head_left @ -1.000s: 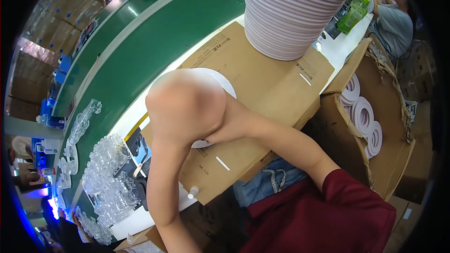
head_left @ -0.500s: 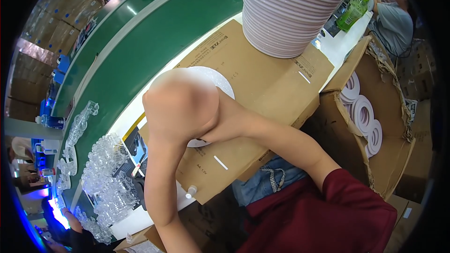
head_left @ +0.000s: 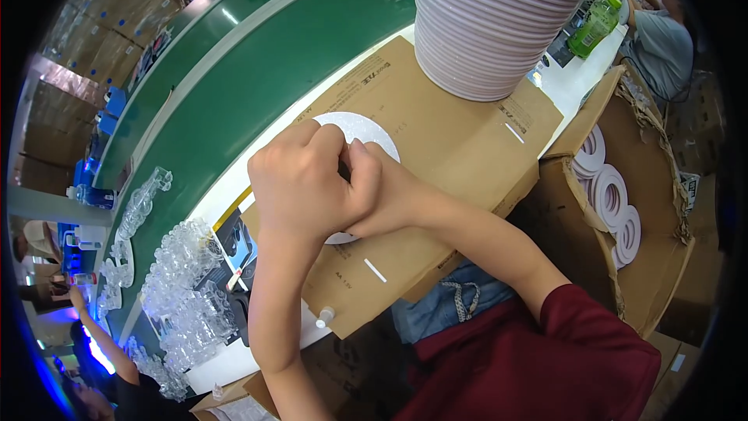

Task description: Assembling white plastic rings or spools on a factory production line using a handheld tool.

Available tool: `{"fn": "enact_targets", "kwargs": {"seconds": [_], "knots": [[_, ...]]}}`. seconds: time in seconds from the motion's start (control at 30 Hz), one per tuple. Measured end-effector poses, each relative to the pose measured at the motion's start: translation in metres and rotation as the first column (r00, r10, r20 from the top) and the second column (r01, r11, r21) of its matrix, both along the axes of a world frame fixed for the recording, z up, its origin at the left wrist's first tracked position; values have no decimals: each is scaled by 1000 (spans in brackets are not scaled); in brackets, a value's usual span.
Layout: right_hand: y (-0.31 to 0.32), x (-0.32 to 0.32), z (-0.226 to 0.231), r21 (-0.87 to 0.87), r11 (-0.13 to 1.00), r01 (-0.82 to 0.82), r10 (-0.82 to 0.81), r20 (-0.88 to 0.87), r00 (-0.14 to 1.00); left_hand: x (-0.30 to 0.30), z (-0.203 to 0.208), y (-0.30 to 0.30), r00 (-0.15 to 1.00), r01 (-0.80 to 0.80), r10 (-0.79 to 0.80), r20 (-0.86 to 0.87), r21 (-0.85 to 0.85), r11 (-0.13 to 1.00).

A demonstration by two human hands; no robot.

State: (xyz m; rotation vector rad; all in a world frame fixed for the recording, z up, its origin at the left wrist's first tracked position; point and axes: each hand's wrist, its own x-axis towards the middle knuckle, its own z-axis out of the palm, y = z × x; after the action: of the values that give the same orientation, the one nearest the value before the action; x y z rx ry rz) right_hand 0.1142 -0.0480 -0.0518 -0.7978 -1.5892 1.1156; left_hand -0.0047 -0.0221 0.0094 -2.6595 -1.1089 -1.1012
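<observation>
A white round disc (head_left: pixel 360 128) lies flat on a brown cardboard sheet (head_left: pixel 460 148) in front of me. Both my hands sit on top of it and hide its middle. My left hand (head_left: pixel 300 187) is curled into a loose fist over the disc's left side. My right hand (head_left: pixel 393 195) comes in from the right, and its fingertips meet the left hand's fingers just above the disc. Whatever small part is pinched between the fingertips is hidden.
A tall stack of pink-and-white rings (head_left: pixel 491 23) stands at the far end of the cardboard. A green conveyor belt (head_left: pixel 257 70) runs along the left. Clear plastic pieces (head_left: pixel 179 288) pile at lower left. An open carton (head_left: pixel 576 121) holds white rings; a green bottle (head_left: pixel 596 23) and other people are nearby.
My hands stay over the disc. The left hand was a blur before; now it is still, and the fingertips of both hands meet.
</observation>
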Motion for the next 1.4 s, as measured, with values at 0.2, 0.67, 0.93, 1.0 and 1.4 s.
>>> {"fn": "enact_targets", "kwargs": {"seconds": [0.2, 0.67, 0.93, 1.0, 1.4], "knots": [[2, 3, 3, 165, 982, 91, -114, 137, 984, 1, 4, 4, 996, 69, -76, 48, 133, 989], [11, -1, -8, 113, 974, 197, -204, 53, 978, 7, -4, 21, 991, 108, -120, 51, 197, 974], [12, -2, -7, 101, 974, 202, -208, 42, 977, 6, -7, 24, 993, 100, -111, 42, 198, 975], [13, 1, -8, 120, 973, 199, -205, 41, 978, 9, -6, 24, 991, 109, -121, 49, 197, 974], [13, 40, -4, 116, 947, 299, -302, 8, 953, 57, 13, 29, 983, 185, -183, -29, 229, 956]]}}
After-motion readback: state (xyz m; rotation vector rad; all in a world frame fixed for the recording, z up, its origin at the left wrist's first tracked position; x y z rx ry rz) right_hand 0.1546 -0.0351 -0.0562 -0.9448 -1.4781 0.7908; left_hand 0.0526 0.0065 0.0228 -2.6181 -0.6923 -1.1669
